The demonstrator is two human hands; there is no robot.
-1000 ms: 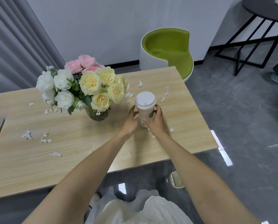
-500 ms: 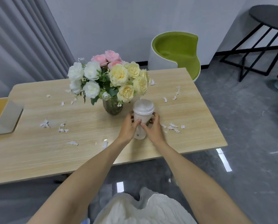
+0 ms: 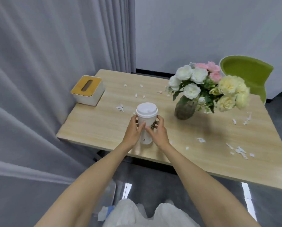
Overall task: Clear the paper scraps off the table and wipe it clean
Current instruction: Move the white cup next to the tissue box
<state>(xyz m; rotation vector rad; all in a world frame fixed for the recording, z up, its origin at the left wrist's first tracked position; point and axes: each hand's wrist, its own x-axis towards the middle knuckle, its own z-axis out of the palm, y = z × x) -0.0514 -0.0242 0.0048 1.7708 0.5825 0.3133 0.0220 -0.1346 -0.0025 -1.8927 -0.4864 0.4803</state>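
A white paper cup (image 3: 146, 117) with a white lid is held upright over the light wooden table (image 3: 104, 122), near its front left part. My left hand (image 3: 133, 130) wraps the cup's left side and my right hand (image 3: 158, 132) wraps its right side, thumbs meeting at the front. White paper scraps lie scattered on the table: a cluster (image 3: 240, 151) at the front right, one scrap (image 3: 201, 140) right of my hands, several (image 3: 120, 107) just behind the cup and more (image 3: 137, 90) toward the back.
A glass vase of white, yellow and pink flowers (image 3: 202, 89) stands right of the cup. A white tissue box with a wooden top (image 3: 87, 90) sits at the table's back left corner. Grey curtains (image 3: 38, 79) hang at left. A green chair (image 3: 248, 74) stands behind the table.
Both hands have carried the cup from beside the vase leftward along the table's front. The view has swung left, bringing the tissue box and curtains into sight.
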